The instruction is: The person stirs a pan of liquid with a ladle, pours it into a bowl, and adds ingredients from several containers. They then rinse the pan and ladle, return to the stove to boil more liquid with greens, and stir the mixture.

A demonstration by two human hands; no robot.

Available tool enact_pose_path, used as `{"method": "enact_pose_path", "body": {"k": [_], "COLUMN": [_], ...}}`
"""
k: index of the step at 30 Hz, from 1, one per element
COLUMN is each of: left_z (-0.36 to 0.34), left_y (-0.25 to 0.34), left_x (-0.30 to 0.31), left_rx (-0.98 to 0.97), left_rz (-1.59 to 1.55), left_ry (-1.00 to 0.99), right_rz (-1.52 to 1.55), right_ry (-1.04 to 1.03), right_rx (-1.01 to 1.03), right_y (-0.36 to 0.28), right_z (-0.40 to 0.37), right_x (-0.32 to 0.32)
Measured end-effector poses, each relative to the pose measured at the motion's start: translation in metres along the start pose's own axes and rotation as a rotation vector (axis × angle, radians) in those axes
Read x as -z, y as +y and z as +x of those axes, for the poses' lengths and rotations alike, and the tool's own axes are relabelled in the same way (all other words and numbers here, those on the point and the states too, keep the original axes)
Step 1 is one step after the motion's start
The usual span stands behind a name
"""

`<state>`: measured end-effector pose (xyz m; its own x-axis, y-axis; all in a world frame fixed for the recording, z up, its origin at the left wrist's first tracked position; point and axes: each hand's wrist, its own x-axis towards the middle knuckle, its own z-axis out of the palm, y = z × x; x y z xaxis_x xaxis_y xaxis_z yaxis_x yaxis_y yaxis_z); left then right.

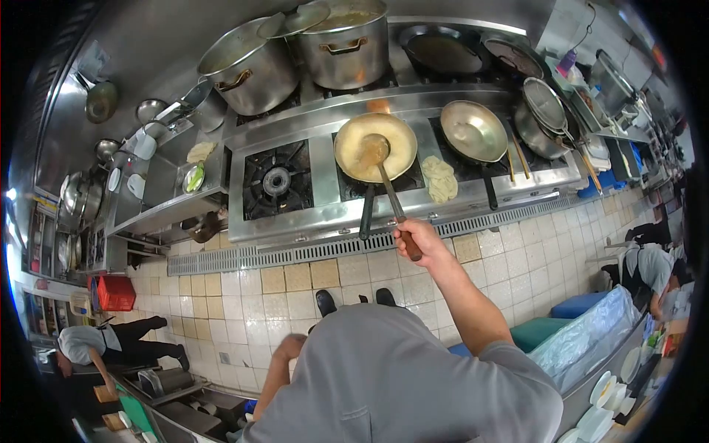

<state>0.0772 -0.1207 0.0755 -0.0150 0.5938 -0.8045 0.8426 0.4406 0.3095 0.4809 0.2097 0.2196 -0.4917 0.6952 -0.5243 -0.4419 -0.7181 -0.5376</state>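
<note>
Wrapped round the brown handle of a long metal ladle (390, 193) is my right hand (418, 241). The ladle's bowl rests in a pan of pale yellowish liquid (357, 161) on the middle burner, with some browner liquid in the bowl. The pan's black handle points toward me, and nothing holds it. My left hand (291, 346) hangs low beside my body, away from the stove; its fingers are hidden. A crumpled pale cloth (440, 179) lies just right of the pan.
An unused burner (277, 181) is on the left. Two large pots (344, 59) stand behind. At the right are an empty pan (473, 131), chopsticks (521, 156) and a strainer (545, 103). Other people work at far left (87, 344) and far right (650, 267).
</note>
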Motion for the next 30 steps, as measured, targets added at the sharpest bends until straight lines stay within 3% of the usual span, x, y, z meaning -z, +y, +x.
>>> {"method": "enact_pose_path", "body": {"k": [2, 3, 4, 5, 7, 9, 11, 13, 16, 18, 26, 30], "left_z": [-0.016, -0.031, -0.067, -0.099, -0.168, -0.217, -0.245, -0.264, -0.27, -0.255, -0.227, -0.216], "left_y": [0.053, 0.089, 0.145, 0.185, 0.256, 0.31, 0.334, 0.36, 0.376, 0.376, 0.403, 0.414], "left_x": [0.046, 0.07, 0.11, 0.14, 0.182, 0.212, 0.248, 0.261, 0.252, 0.258, 0.281, 0.289], "left_rx": [-0.014, -0.244, -0.308, -0.524, -0.933, -1.473, -1.738, -1.833, -1.785, -1.825, -2.001, -2.148], "left_rz": [-0.379, -0.524, -0.826, -0.887, -0.938, -0.791, -0.548, -0.456, -0.547, -0.496, -0.64, -0.855], "left_ry": [0.255, 0.473, 0.435, 0.425, 0.439, 0.416, 0.005, -0.129, -0.095, -0.177, -0.19, -0.057], "right_rz": [-0.106, -0.112, -0.127, -0.142, -0.118, -0.098, 0.103, 0.145, 0.217, 0.147, 0.16, 0.152], "right_ry": [0.054, 0.054, 0.046, 0.038, 0.006, -0.026, -0.13, -0.164, -0.194, -0.174, -0.119, -0.006], "right_rx": [0.024, 0.018, 0.011, 0.005, -0.021, -0.061, -0.149, -0.183, -0.221, -0.174, -0.205, -0.151], "right_y": [-0.005, -0.007, -0.008, -0.01, -0.016, -0.021, -0.028, -0.031, -0.025, -0.024, -0.004, -0.006], "right_z": [-0.005, -0.005, -0.005, -0.006, -0.009, -0.013, -0.018, -0.019, -0.019, -0.02, 0.007, 0.004], "right_x": [-0.001, 0.002, 0.006, 0.009, 0.016, 0.022, 0.023, 0.024, 0.023, 0.014, 0.012, -0.013]}}
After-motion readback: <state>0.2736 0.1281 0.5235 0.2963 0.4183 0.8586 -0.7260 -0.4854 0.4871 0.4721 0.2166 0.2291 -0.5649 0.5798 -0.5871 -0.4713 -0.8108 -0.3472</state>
